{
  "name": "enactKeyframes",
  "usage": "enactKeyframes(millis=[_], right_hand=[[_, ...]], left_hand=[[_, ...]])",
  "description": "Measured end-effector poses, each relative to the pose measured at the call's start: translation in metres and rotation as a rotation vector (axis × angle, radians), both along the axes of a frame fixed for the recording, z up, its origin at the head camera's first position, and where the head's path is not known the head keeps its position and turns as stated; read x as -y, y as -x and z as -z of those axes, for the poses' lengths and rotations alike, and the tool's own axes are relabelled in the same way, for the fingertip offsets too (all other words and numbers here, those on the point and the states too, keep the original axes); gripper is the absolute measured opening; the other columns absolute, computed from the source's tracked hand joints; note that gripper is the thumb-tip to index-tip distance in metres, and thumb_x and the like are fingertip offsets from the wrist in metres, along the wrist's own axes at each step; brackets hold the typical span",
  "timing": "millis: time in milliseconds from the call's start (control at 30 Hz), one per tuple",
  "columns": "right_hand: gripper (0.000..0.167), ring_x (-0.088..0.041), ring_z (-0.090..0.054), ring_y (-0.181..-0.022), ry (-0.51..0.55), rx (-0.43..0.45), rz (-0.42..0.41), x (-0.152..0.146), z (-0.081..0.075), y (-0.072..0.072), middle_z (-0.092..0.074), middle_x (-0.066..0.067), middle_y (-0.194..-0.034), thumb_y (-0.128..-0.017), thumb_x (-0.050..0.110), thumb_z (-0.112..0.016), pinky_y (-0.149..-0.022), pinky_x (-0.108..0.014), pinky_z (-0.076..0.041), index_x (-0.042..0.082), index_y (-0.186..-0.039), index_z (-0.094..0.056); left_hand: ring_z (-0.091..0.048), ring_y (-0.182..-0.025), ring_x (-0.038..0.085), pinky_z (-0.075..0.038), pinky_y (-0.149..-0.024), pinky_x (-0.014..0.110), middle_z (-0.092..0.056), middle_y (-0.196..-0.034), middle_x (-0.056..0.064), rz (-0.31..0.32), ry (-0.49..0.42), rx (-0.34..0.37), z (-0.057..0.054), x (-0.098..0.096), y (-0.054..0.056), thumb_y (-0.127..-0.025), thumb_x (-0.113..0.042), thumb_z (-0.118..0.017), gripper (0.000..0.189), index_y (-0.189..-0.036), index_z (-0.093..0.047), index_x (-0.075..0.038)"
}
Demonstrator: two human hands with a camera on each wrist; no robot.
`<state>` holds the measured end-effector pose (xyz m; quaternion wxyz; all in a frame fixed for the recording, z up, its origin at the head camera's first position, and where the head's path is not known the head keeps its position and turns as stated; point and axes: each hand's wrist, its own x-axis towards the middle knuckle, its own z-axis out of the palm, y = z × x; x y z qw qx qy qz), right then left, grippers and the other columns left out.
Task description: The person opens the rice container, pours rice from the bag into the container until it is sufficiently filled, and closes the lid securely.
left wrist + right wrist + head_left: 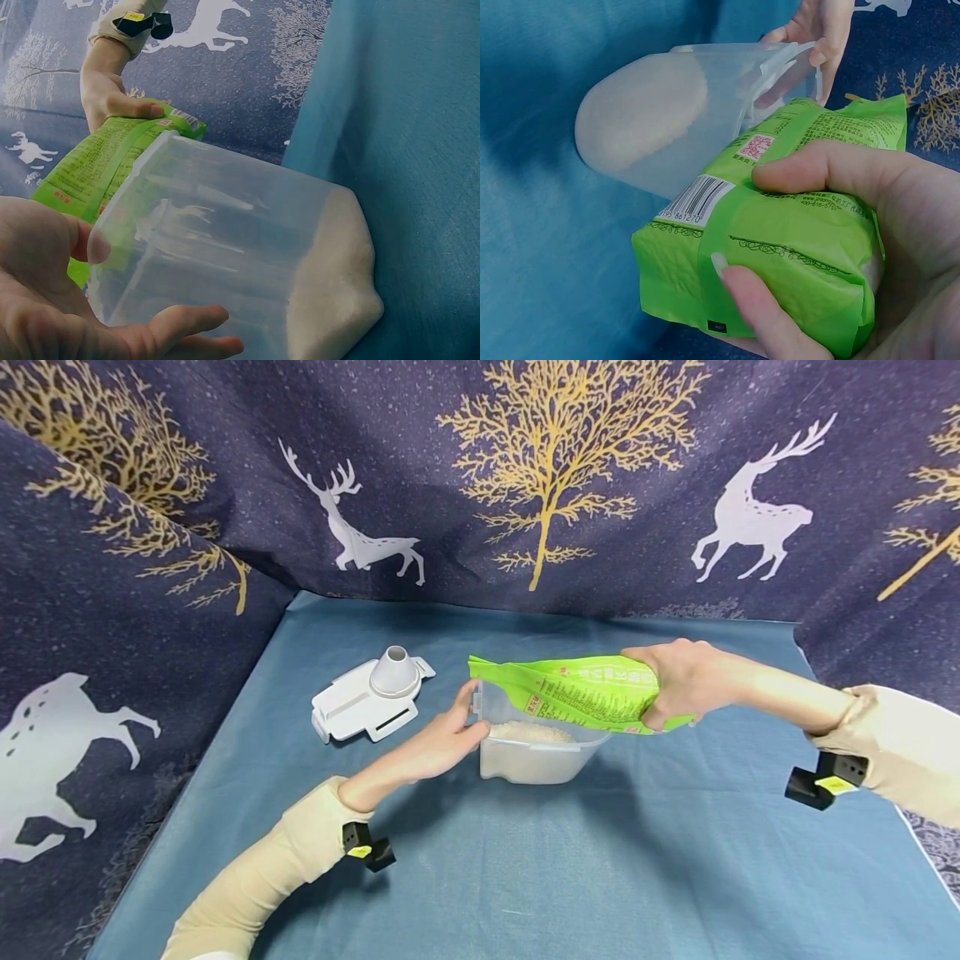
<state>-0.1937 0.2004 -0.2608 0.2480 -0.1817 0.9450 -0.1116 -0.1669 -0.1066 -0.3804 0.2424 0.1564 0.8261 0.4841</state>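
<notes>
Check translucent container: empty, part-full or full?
Part-full. White rice fills only the lower part of the translucent container; bare wall shows above it.

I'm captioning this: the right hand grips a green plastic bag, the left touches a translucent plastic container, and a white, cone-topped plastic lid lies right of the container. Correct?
One slip: the head view shows the white, cone-topped plastic lid left of the translucent plastic container, not right. The rest stands.

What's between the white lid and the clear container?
In the head view, the left hand, at the container rim, plus blue cloth between that hand and the lid.
</notes>
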Motion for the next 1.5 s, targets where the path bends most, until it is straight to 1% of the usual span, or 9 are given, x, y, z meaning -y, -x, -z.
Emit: enactKeyframes(millis=[133,367,533,733,967,1233,1333,1400,1500], right_hand=[[0.063,-0.017,-0.059,-0.054,0.002,0.009,0.000,0.000,0.000,0.000,-0.063,-0.008,-0.096,-0.064,0.009,-0.076,-0.046,-0.030,-0.050,0.016,-0.122,-0.052],[0.061,-0.018,-0.059,-0.053,0.005,0.035,0.007,0.001,-0.002,0.000,-0.061,-0.009,-0.098,-0.065,0.009,-0.076,-0.047,-0.031,-0.051,0.015,-0.121,-0.051],[0.062,-0.017,-0.059,-0.055,-0.009,0.022,-0.005,0.002,-0.001,0.001,-0.061,-0.009,-0.097,-0.065,0.010,-0.076,-0.047,-0.030,-0.051,0.015,-0.121,-0.051],[0.063,-0.017,-0.060,-0.059,-0.029,-0.006,-0.028,0.005,-0.001,0.002,-0.062,-0.009,-0.098,-0.063,0.011,-0.077,-0.045,-0.031,-0.051,0.014,-0.121,-0.052],[0.069,-0.019,-0.060,-0.056,-0.069,0.000,-0.016,0.010,-0.005,0.002,-0.062,-0.012,-0.097,-0.061,0.010,-0.075,-0.045,-0.032,-0.052,0.013,-0.125,-0.051],[0.068,-0.018,-0.060,-0.055,-0.099,0.003,-0.023,0.014,-0.007,0.002,-0.062,-0.012,-0.097,-0.062,0.012,-0.076,-0.045,-0.031,-0.052,0.014,-0.125,-0.051],[0.068,-0.018,-0.060,-0.055,-0.103,0.001,-0.027,0.015,-0.006,0.002,-0.062,-0.012,-0.098,-0.063,0.013,-0.078,-0.045,-0.031,-0.052,0.013,-0.126,-0.051],[0.069,-0.018,-0.060,-0.056,-0.102,-0.005,-0.035,0.014,-0.006,0.002,-0.062,-0.012,-0.099,-0.063,0.014,-0.079,-0.044,-0.030,-0.052,0.013,-0.126,-0.051],[0.069,-0.016,-0.060,-0.054,-0.094,-0.016,-0.054,0.014,-0.004,0.002,-0.062,-0.013,-0.100,-0.064,0.015,-0.080,-0.044,-0.030,-0.052,0.012,-0.127,-0.051]], left_hand=[[-0.062,-0.116,0.027,-0.046,-0.082,0.033,-0.036,-0.151,0.021,-0.005,0.004,-0.012,0.000,-0.001,0.000,-0.096,-0.030,-0.039,0.075,-0.156,0.004,-0.016],[-0.061,-0.087,0.023,-0.036,-0.056,0.030,-0.064,-0.113,0.018,-0.013,0.020,-0.021,0.001,-0.001,0.002,-0.095,-0.029,-0.039,0.076,-0.156,0.005,-0.015],[-0.063,-0.094,0.023,-0.037,-0.056,0.029,-0.059,-0.127,0.019,-0.012,0.013,-0.014,0.003,-0.001,0.003,-0.095,-0.029,-0.039,0.077,-0.155,0.006,-0.014],[-0.060,-0.084,0.023,-0.034,-0.054,0.030,-0.056,-0.132,0.018,-0.018,0.015,0.004,0.005,-0.001,0.004,-0.095,-0.031,-0.040,0.080,-0.155,0.009,-0.011],[-0.065,-0.111,0.021,-0.048,-0.086,0.031,-0.015,-0.161,0.017,-0.018,0.025,-0.007,0.005,-0.001,0.003,-0.095,-0.032,-0.038,0.080,-0.154,0.009,-0.006],[-0.066,-0.111,0.023,-0.046,-0.097,0.038,-0.005,-0.161,0.017,-0.017,0.038,-0.006,0.004,-0.001,0.002,-0.097,-0.033,-0.036,0.079,-0.153,0.011,-0.004],[-0.066,-0.111,0.022,-0.046,-0.097,0.037,-0.017,-0.159,0.020,-0.013,0.043,-0.007,0.004,-0.001,0.002,-0.098,-0.035,-0.036,0.079,-0.153,0.012,-0.004],[-0.068,-0.103,0.017,-0.049,-0.086,0.034,-0.038,-0.150,0.024,-0.016,0.045,-0.010,0.004,0.000,0.002,-0.098,-0.035,-0.036,0.080,-0.153,0.012,-0.003],[-0.057,-0.062,0.008,-0.041,-0.058,0.028,-0.069,-0.094,0.014,-0.016,0.051,-0.004,0.005,-0.001,0.003,-0.097,-0.034,-0.037,0.081,-0.152,0.011,-0.001]])
